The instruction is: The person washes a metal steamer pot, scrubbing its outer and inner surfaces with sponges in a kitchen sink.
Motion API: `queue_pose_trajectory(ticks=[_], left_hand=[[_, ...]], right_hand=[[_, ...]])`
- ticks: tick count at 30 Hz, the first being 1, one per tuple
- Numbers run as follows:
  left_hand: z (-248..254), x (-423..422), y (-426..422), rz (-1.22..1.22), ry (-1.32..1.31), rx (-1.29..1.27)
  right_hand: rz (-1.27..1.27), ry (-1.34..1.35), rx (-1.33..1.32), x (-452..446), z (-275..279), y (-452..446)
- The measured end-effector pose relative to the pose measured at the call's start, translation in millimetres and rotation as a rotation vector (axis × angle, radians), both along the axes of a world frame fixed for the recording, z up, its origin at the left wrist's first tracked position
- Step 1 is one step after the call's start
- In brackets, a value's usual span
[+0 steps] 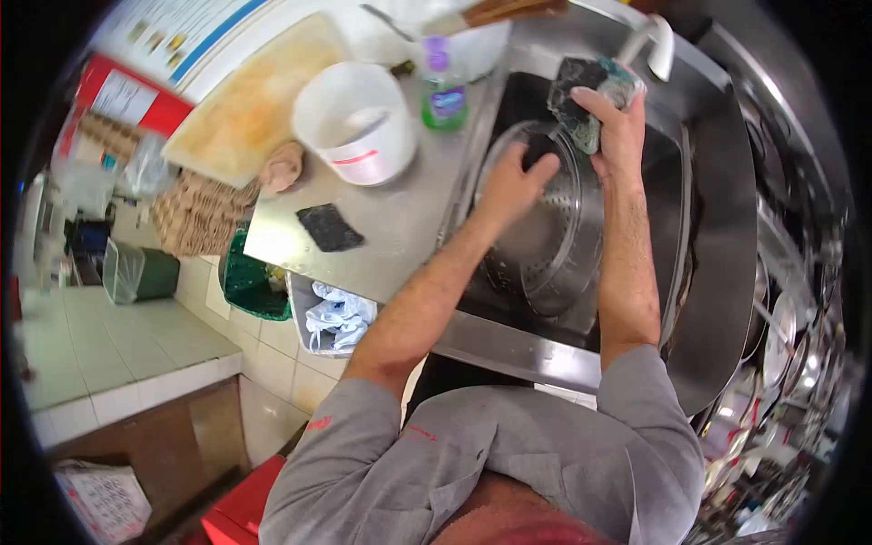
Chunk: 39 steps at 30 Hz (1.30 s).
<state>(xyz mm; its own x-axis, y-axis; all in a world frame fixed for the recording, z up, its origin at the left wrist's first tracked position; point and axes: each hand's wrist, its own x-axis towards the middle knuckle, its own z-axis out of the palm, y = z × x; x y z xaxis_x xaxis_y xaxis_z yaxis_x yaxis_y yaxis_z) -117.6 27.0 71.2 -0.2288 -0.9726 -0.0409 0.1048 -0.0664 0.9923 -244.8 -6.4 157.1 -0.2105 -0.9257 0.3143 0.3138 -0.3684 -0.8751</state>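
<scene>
The right hand (621, 129) grasps one bunched scrubbing pad (572, 84), its dark end jutting leftward (long axis unclear); the left hand (516, 189), grip impossible to tell, is at one perforated metal bowl (545, 241), one black pad (330, 227) farther left.

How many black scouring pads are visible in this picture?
2. One black pad lies on the metal counter, near the white bucket; the other black pad is in the right hand. Others may be hidden in the sink.
</scene>
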Motion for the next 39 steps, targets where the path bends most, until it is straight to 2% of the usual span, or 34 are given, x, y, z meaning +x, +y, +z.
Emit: queue_pose_trajectory(ticks=[1, 2, 3, 4, 6, 7, 9, 11, 12, 14, 16, 20, 22, 24, 26, 27, 28, 30, 31, 32, 34, 35, 36, 38, 39], left_hand=[[-11, 4, 3, 0.045, -0.112, -0.175], [-17, 10, 8, 0.086, -0.23, -0.343], [-8, 21, 19, 0.077, -0.34, -0.397], [4, 35, 30, 0.094, -0.335, -0.404], [20, 68, 55, -0.012, -0.584, -0.584], [14, 84, 68, -0.002, -0.588, -0.585], [-21, 113, 94, 0.068, -0.401, -0.486], [-61, 142, 116, 0.161, -0.492, -0.516], [-62, 158, 127, 0.165, -0.494, -0.516], [-64, 187, 146, 0.183, -0.414, -0.321], [-71, 203, 153, 0.225, -0.393, -0.289], [-66, 209, 146, 0.291, -0.328, -0.193], [-66, 208, 136, 0.273, -0.343, -0.194], [-67, 202, 130, 0.245, -0.364, -0.184], [-67, 196, 122, 0.226, -0.301, -0.098], [-66, 193, 119, 0.217, -0.309, -0.095], [-65, 190, 115, 0.212, -0.305, -0.081], [-64, 178, 107, 0.203, -0.315, -0.064], [-65, 172, 99, 0.208, -0.323, -0.083], [-66, 165, 95, 0.216, -0.331, -0.105], [-71, 151, 91, 0.215, -0.343, -0.095], [-74, 145, 90, 0.207, -0.34, -0.074], [-72, 142, 92, 0.212, -0.352, -0.083], [-70, 136, 104, 0.159, -0.393, -0.119], [-75, 136, 110, 0.17, -0.342, -0.13]], right_hand=[[0.068, 0.07, -0.033, 24, 14, -10], [0.006, 0.295, -0.15, 55, 25, -20], [-0.034, 0.595, -0.253, 84, 37, -29], [0.095, 0.706, -0.246, 119, 50, -30], [0.227, 1.237, -0.351, 181, 57, -46], [0.267, 1.414, -0.502, 208, 32, -71], [0.16, 1.856, -0.672, 244, 2, -87], [0.374, 2.033, -0.449, 262, -46, -123], [0.376, 2.032, -0.454, 268, -46, -125], [0.689, 2.235, -0.165, 276, -38, -126], [1.017, 2.396, 0.164, 279, -37, -127], [1.007, 2.241, 0.081, 278, -43, -132], [0.94, 2.004, -0.451, 277, -61, -132], [1.128, 1.992, -0.305, 281, -62, -148], [1.055, 1.964, -0.216, 279, -55, -159], [0.997, 1.758, -0.183, 272, -53, -161], [0.994, 1.748, -0.18, 265, -52, -161], [0.983, 1.68, 0.07, 258, -50, -158], [1.162, 1.976, 0.095, 262, -49, -155], [1.158, 1.97, 0.081, 256, -48, -149], [1.37, 1.911, 0.117, 248, -43, -132], [1.251, 1.969, -0.04, 249, -59, -132], [1.241, 1.963, -0.055, 246, -51, -131], [1.351, 1.855, 0.1, 238, -42, -126], [1.173, 1.818, -0.209, 233, -56, -134]])
